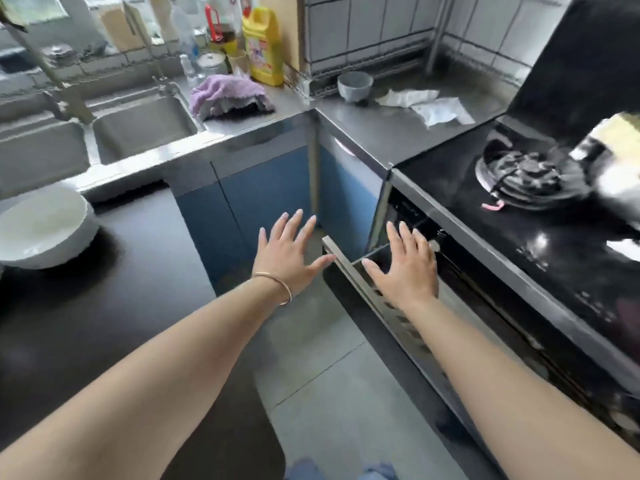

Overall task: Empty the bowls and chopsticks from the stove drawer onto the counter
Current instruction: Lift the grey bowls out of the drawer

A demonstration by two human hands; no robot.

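Note:
The stove drawer (349,268) under the black cooktop stands pulled out a little, its metal front rail facing me. What lies inside it is hidden. My right hand (407,268) hovers over the drawer's near corner, fingers spread, holding nothing. My left hand (289,252), with a thin bracelet at the wrist, is spread open just left of the drawer front, its thumb close to the rail. A grey bowl (355,85) sits on the steel counter (391,133) at the back. A large white bowl (43,226) rests on the dark counter at the left.
A gas burner (526,176) sits on the black cooktop at the right. White cloths (429,105) lie on the steel counter. A purple towel (228,95) and a yellow bottle (263,46) stand by the sink (138,128). Blue cabinet doors (263,199) face me; grey floor tiles lie below.

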